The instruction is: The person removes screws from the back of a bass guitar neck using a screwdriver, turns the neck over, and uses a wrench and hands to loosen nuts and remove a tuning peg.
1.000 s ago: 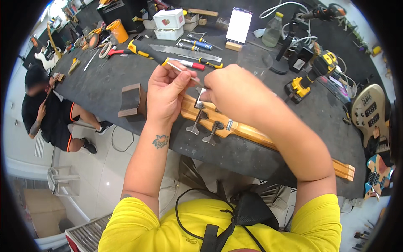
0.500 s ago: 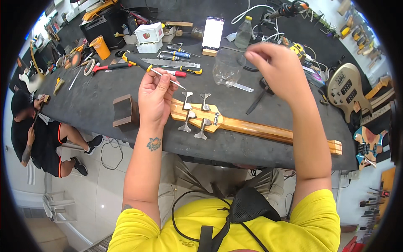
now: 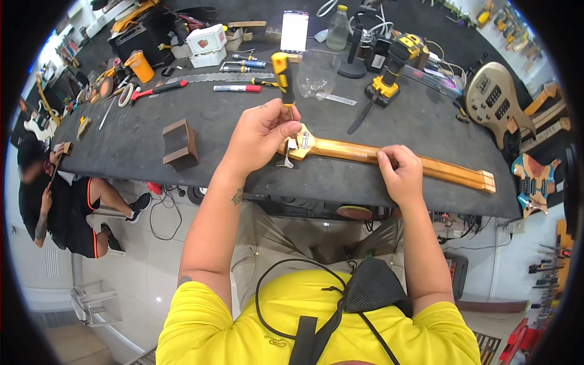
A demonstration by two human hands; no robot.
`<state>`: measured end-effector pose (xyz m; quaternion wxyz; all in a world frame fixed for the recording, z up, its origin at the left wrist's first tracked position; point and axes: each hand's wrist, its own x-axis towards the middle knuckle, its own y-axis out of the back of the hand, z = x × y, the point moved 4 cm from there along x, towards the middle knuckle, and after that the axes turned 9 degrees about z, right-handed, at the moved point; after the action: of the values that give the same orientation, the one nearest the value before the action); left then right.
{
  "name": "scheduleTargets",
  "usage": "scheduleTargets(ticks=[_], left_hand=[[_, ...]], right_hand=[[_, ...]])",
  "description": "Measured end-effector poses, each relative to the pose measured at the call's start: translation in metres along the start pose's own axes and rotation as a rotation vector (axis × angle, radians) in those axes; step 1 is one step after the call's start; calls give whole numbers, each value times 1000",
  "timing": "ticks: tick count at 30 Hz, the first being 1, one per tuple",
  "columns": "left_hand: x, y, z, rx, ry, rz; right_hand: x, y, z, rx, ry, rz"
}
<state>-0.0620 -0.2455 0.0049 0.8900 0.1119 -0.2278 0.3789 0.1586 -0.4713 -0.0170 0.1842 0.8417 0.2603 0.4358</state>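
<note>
A wooden guitar neck (image 3: pixel 389 159) lies across the near edge of the dark workbench (image 3: pixel 201 121), headstock to the left. My left hand (image 3: pixel 261 132) grips a screwdriver with a yellow and black handle (image 3: pixel 282 76), held upright with its tip down on the headstock (image 3: pixel 302 141). My right hand (image 3: pixel 399 172) presses down on the middle of the neck and holds it against the bench. A metal tuner peg (image 3: pixel 285 162) sticks out below the headstock.
A small wooden block (image 3: pixel 180 144) stands left of my left hand. A clear plastic cup (image 3: pixel 317 73), a yellow drill (image 3: pixel 395 64), pens and hand tools lie farther back. A person in black sits at the left (image 3: pixel 61 201). Guitar bodies (image 3: pixel 493 100) lean at the right.
My left hand now holds the screwdriver upright on the headstock. My right hand came down from beside the clear cup onto the middle of the neck.
</note>
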Motion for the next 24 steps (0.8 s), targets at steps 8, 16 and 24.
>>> scheduleTargets(ticks=[8, 16, 24], left_hand=[[3, -12, 5, 309, -45, -110], [5, -15, 10, 398, -127, -150], [10, -22, 10, 431, -180, -232]], right_hand=[[2, -3, 6, -60, 19, -23], [3, -5, 6, -79, 33, -19], [62, -8, -82, 394, -14, -30]])
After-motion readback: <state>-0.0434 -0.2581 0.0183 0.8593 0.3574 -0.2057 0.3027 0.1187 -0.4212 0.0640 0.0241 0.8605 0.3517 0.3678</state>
